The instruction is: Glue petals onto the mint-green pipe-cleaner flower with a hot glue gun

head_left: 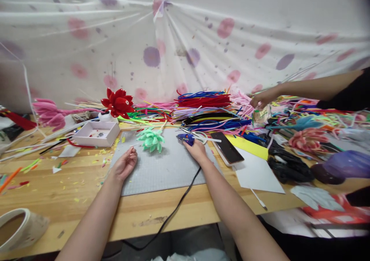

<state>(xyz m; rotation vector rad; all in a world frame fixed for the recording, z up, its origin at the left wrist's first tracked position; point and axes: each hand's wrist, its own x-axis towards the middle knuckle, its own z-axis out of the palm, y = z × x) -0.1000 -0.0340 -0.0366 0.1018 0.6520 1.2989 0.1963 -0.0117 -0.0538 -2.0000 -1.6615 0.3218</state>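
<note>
My right hand [197,150] is wrapped round a blue hot glue gun [189,138], its nozzle pointing left and a white glue stick [212,139] standing out behind. A black cord [182,201] trails toward the table's front edge. Left of it, my left hand [126,164] is closed in a pinch above the mat's left side; what sits between the fingertips is too small to make out. Between both hands a mint-green pipe-cleaner flower [153,140] lies on the grey cutting mat [164,174], touched by neither hand.
Behind the mat lie bundles of coloured pipe cleaners [205,100], with a red flower [118,103] at left. A white box [98,133] stands left, a phone [228,148] right, a cup [21,230] front left. Another person's hand [266,98] reaches in from the right.
</note>
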